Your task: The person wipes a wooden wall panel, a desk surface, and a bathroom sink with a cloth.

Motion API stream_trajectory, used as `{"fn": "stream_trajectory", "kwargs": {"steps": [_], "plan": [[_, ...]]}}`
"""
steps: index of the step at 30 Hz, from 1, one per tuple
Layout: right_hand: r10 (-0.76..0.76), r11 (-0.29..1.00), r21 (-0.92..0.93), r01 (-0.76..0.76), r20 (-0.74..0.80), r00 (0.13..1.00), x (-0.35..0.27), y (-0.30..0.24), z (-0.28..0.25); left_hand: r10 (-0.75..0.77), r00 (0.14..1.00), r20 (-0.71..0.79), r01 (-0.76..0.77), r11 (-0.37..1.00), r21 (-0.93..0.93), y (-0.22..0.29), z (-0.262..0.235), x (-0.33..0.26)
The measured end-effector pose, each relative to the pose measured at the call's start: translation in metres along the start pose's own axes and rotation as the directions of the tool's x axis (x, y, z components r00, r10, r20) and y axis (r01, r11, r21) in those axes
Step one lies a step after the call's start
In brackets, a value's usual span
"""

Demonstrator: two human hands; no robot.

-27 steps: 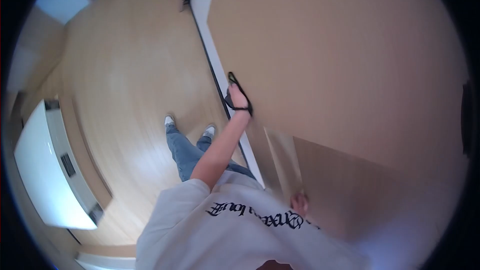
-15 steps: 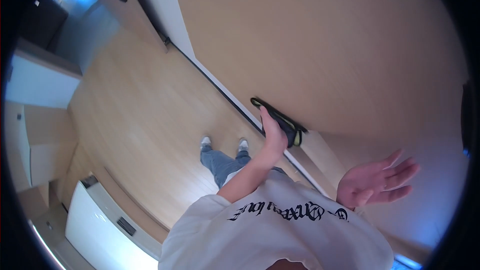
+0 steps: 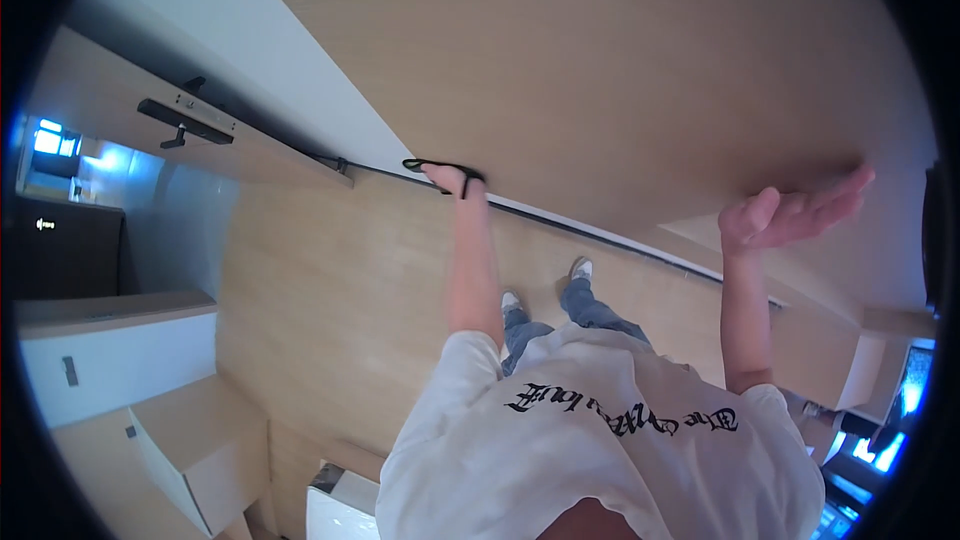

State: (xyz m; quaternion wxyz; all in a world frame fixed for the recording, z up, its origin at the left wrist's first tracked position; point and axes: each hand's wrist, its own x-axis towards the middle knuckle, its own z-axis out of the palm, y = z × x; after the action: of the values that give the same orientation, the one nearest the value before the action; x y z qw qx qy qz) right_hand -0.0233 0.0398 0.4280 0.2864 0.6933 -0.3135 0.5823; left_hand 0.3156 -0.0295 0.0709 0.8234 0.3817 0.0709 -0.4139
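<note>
My left hand [image 3: 448, 177] is at the lower left edge of a large wood-toned panel [image 3: 600, 70], holding a flat, dark, black-edged cloth-like pad [image 3: 425, 162]. Part of its black edging shows around the hand near the wrist, and most of the pad is hidden behind the hand. Whether the pad touches the panel is hard to tell. Further right, my right hand [image 3: 795, 218] is raised close to the panel's surface, its fingers stretched out and nothing in it. A shadow falls on the panel just above those fingers.
A door with a black handle [image 3: 185, 122] stands at the left beside a white wall strip. Cabinets with drawers [image 3: 120, 365] are at the lower left, near a white appliance-like box [image 3: 340, 510]. A dark floor track [image 3: 600, 235] runs under the panel. Lit screens or windows [image 3: 880, 450] glow at lower right.
The view has swung round, bringing the door nearer. My left hand has moved with the pad toward the panel's left edge. The right hand has turned from palm-up and risen toward the panel.
</note>
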Motion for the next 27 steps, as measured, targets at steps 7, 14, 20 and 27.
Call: {"fn": "stream_trajectory", "kwargs": {"steps": [7, 14, 20, 27], "plan": [[-0.094, 0.959, -0.256, 0.121, 0.117, 0.989, -0.021, 0.013, -0.012, 0.044, 0.997, 0.069, -0.048, 0.997, 0.065, -0.022, 0.117, -0.225], [0.013, 0.997, -0.072, -0.012, 0.008, 1.000, -0.025, 0.010, -0.038, 0.517, 0.789, 0.331, -0.614, 0.667, 0.422, -0.021, 0.141, -0.253], [0.244, 0.970, 0.003, -0.244, -0.039, 0.969, -0.089, -0.024, -0.135, 0.406, -0.200, 0.892, -0.938, -0.341, -0.055, -0.073, 0.155, -0.311], [0.529, 0.822, -0.190, -0.536, -0.093, 0.844, -0.135, 0.003, -0.281, 0.668, -0.018, 0.744, -0.925, -0.294, 0.241, 0.025, 0.301, -0.427]]}}
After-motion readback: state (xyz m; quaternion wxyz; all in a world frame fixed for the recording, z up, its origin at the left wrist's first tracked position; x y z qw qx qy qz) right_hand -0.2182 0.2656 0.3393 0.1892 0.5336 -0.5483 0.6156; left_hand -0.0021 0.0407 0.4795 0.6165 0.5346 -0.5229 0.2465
